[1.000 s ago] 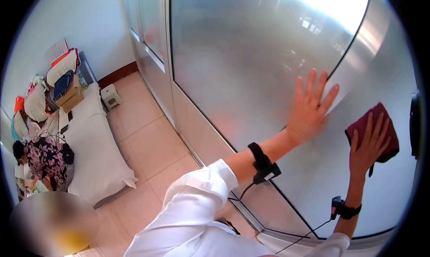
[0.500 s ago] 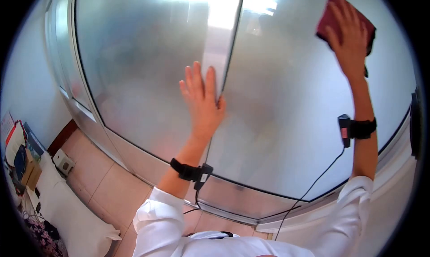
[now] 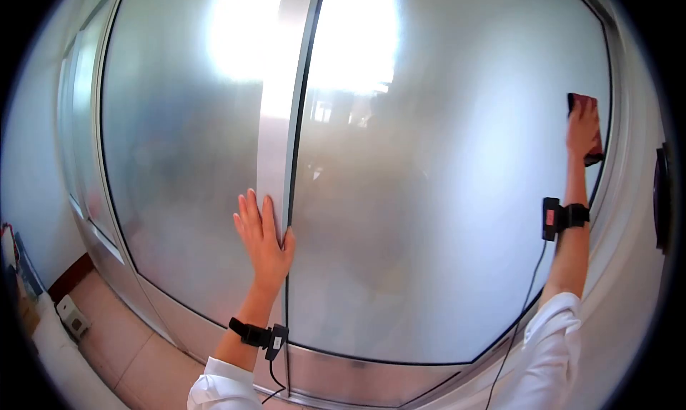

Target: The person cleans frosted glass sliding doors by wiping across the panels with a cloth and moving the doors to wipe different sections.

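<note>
Frosted glass in a metal frame fills most of the view. My left hand rests with spread fingers on the metal upright between two panes and holds nothing. At the right edge of the right-hand pane, my right hand presses a folded dark red cloth to the glass, its fingers lying over the cloth. Each wrist carries a black strap with a small box and a cable.
At the lower left are a light stool, tiled floor and the edge of a pale bed. A white wall stands at the far left. A dark round object is at the right edge.
The view has turned right and up, so the bed and the other person have left it. My right hand has moved with the cloth to the pane's right edge. My left hand stays spread near the upright.
</note>
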### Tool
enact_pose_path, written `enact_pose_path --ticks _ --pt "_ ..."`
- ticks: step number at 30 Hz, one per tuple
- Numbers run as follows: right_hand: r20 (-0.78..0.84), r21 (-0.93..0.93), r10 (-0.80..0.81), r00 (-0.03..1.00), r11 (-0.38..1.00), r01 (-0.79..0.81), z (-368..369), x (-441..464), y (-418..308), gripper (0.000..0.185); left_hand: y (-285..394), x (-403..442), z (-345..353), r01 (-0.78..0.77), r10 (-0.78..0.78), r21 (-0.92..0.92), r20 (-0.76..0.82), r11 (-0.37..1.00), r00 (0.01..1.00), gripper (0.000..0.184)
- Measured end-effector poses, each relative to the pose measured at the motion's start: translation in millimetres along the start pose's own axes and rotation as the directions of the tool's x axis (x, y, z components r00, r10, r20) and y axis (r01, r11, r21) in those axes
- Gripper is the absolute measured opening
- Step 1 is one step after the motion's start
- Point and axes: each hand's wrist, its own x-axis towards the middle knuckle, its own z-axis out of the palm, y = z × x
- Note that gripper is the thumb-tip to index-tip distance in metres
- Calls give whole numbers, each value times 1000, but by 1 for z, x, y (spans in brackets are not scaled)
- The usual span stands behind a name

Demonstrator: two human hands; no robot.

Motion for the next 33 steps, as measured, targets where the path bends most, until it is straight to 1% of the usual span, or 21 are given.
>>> enact_pose_path --ticks 1,6,9,11,12,13,14,15,16,17,19,20,21,26,27,28,29,30,31,32,33 --pt "14 -31 63 998 998 -63 -6 -6 -26 59 -3 0 -1 5 -5 -1 0 1000 1000 77" --pt "-139 10 -226 964 973 229 -48 3 -182 57 7 2 -13 -8 8 29 0 1000 1000 79" --pt "-257 40 -415 873 898 439 -47 -10 -308 51 -6 15 -6 17 -18 21 18 1000 1000 78" --pt "-210 225 -456 865 838 497 -71 -20 -373 49 -6 17 -4 17 -17 -7 20 1000 1000 78" --pt "-167 177 -538 826 808 562 -74 -24 -399 51 -7 17 -3 10 -10 -13 -4 1000 1000 77" --pt "-275 299 -542 795 737 606 -68 -29 -422 54 -8 16 -4 3 -3 -22 -18 1000 1000 77" --pt "-186 232 -669 720 682 694 -82 -39 -436 56 -8 16 -5 -3 3 -45 -2 999 1000 77" --pt "-212 310 -734 645 576 757 -93 -44 -444 53 -8 17 -7 4 -4 -44 -6 999 1000 77" --pt "-210 566 -767 606 410 715 -106 -42 -444 54 -10 18 -7 13 -13 -39 -12 999 1000 77" --pt "-242 533 -783 573 387 753 -102 -37 -443 57 -11 19 -7 12 -13 -50 -4 999 1000 77" --pt "-236 540 -847 477 294 789 -95 -16 -421 56 -11 19 -8 14 -14 -32 -4 999 1000 76" --pt "-303 468 -812 499 330 820 -86 -2 -411 53 -12 20 -8 10 -10 -27 -11 1000 1000 76" --pt "-332 544 -787 521 292 787 -86 20 -390 50 -13 20 -9 10 -10 -32 -4 999 1000 76" --pt "-185 361 -587 788 705 610 -14 107 -225 53 -15 21 -10 19 -19 -27 -10 999 1000 75" --pt "-248 303 -618 746 682 666 31 138 -167 49 -15 20 -9 22 -22 -22 -16 1000 1000 75" --pt "-209 290 -594 777 721 629 30 146 -129 47 -16 20 -8 17 -17 -22 -32 1000 999 74" --pt "-120 -337 -814 568 572 748 51 167 -67 49 -14 20 -8 18 -18 -10 -29 1000 999 74" --pt "-264 -23 -681 683 713 701 47 155 -52 52 -14 20 -8 34 -35 -22 -38 999 999 74" --pt "-305 30 -708 637 661 750 47 159 -23 41 -13 20 -8 49 -51 -35 -50 998 997 73" --pt "-134 159 -589 797 781 604 43 155 2 41 -12 20 -8 53 -53 -22 -44 998 998 73" --pt "-168 45 -668 725 730 682 54 161 33 41 -11 20 -9 47 -47 -13 -44 999 998 73"
